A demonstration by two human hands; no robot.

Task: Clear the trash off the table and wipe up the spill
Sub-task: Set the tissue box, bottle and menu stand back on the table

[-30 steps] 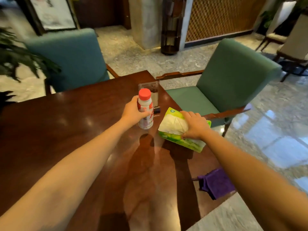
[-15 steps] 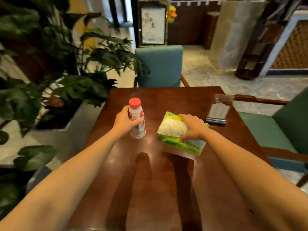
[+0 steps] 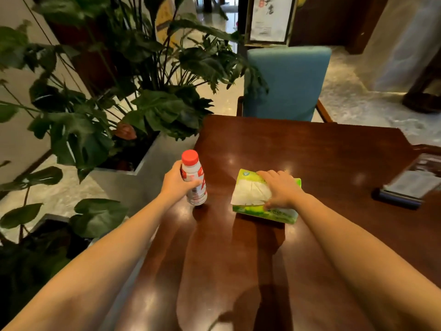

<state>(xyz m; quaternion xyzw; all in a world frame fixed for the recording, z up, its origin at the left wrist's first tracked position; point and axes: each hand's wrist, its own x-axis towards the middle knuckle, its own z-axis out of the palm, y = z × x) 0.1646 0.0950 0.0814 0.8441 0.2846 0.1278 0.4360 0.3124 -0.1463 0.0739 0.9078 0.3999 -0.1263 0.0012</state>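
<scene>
A small white bottle [image 3: 194,180] with a red cap and red label stands near the left edge of the dark wooden table [image 3: 322,149]. My left hand [image 3: 175,185] is wrapped around its side. To its right lies a green pack of tissues [image 3: 260,201] with a white tissue sticking out of the top. My right hand [image 3: 280,189] presses down on the pack, fingers curled over its far edge. No spill shows on the tabletop.
A clear sign holder with a dark base [image 3: 405,189] lies at the table's right edge. A blue chair [image 3: 286,84] stands at the far side. Large potted plants [image 3: 119,96] in a grey planter [image 3: 140,170] crowd the table's left side.
The view has swung left, bringing the plants in and taking the green chair and purple cloth out of sight. Both hands keep their hold on the bottle and the tissue pack.
</scene>
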